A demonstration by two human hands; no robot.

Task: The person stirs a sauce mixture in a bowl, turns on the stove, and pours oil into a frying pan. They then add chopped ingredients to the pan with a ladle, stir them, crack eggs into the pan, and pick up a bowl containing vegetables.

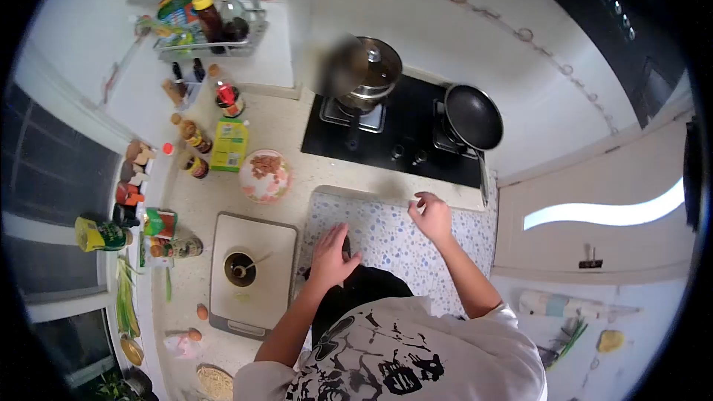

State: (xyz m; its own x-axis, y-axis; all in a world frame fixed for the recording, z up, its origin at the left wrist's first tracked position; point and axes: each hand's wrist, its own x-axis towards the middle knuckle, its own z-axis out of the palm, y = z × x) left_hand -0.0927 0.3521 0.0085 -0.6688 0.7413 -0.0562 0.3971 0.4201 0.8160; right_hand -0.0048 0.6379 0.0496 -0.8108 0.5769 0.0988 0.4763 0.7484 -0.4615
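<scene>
My left hand (336, 254) is raised in front of my body near the counter edge, its fingers apart and holding nothing. To the right, my right hand (431, 217) hangs just in front of the stove edge with its fingers curled; nothing shows clearly between them. On the black stove (379, 150) a steel pot (383, 67) with a glass lid sits on the left burner, and a dark frying pan (474, 116) rests over the right one. A plate (255, 187) with pieces of brownish food stands on the counter left of the stove.
A cutting board (278, 238) bears a dark bowl (240, 258) with a spoon. Beyond the plate are a green-yellow packet (229, 145) and sauce bottles (191, 134). Eggs (202, 312), green onions (126, 301) and a noodle-like food (215, 382) lie at the left. A rack (215, 48) holds more bottles.
</scene>
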